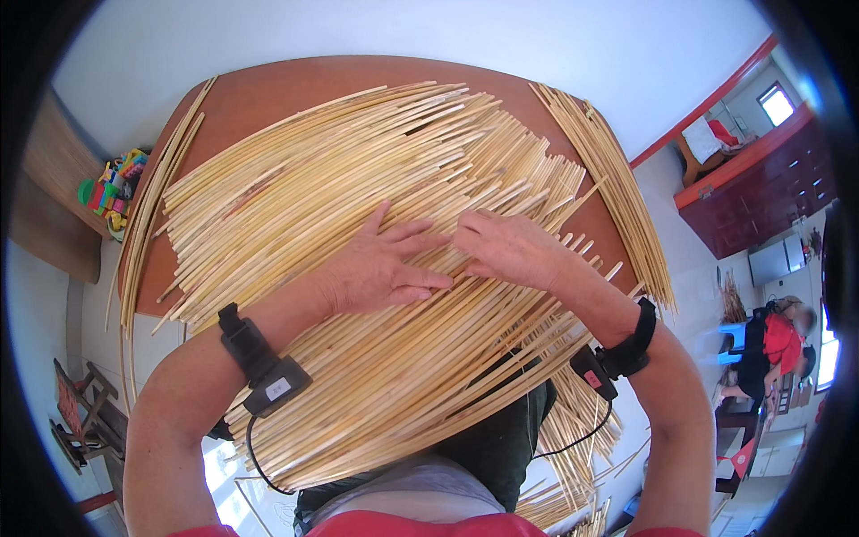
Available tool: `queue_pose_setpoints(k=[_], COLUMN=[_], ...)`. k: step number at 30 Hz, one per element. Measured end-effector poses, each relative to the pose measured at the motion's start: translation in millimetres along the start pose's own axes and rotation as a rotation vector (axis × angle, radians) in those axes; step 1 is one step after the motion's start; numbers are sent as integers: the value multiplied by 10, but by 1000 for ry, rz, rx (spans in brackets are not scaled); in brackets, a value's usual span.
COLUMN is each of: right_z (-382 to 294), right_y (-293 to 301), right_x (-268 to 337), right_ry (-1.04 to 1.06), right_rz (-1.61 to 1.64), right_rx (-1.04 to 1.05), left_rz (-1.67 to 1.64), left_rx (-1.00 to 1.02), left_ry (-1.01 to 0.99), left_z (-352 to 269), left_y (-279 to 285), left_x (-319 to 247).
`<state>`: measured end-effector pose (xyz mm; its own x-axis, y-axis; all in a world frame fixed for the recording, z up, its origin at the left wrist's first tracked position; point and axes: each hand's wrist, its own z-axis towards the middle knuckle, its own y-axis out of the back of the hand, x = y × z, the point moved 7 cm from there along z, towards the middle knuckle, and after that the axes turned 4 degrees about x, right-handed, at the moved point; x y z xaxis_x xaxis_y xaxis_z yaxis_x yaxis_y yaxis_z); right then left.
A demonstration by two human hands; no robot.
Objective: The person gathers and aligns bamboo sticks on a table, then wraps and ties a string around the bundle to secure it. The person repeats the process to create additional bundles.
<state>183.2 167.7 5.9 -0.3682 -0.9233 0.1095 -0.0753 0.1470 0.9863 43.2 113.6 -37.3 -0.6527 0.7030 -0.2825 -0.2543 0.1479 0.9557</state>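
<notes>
A broad layer of pale, dry plant stalks [295, 194], laid side by side, covers much of the brown table and overhangs its front edge above my lap. My left hand [386, 265] rests on the middle of the layer with its fingers apart, holding nothing. Just right of its fingertips, my right hand [500, 247] is bent down onto the stalks with its fingers drawn together. Its fingertips are partly hidden, so whether they pinch a stalk cannot be told. At the upper right of the layer, shorter stalk ends [510, 137] show beneath the longer ones.
Loose stalks lie along the left edge [161, 174] and right edge [607, 194] of the brown table [302, 80]. More stalks [580, 436] lie lower right. Colourful toy blocks [114, 188] sit left. A wooden chair [84, 403] stands lower left. People [782, 342] are at far right.
</notes>
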Motion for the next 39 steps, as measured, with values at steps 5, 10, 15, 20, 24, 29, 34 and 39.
queue_pose_setpoints(k=[5,10,15,20,24,29,34,39], right_z=[3,-33,-75,-66,-64,-53,-40,-66], right_y=[-2,-4,15,-19,-34,-10,-6,38], right_x=[-87,-89,-66,-27,28,-48,-70,-100], right_ry=[-73,-81,-16,36,63,29,30,15], right_rz=[20,23,69,-22,-88,-41,-38,60], right_rx=[-29,-57,-21,35,13,-26,-36,11], left_rz=[-3,4,-35,-28,-7,-14,12,-39], left_rx=[-2,16,32,39,60,51,72,121], left_ry=[-57,-65,-26,-22,-22,-106,-151,-113], left_z=[12,25,13,16,17,30,58,52], left_y=[-11,5,-6,-9,-23,-32,-35,-46], left_x=[-40,-38,-32,-16,-5,-51,-62,-46])
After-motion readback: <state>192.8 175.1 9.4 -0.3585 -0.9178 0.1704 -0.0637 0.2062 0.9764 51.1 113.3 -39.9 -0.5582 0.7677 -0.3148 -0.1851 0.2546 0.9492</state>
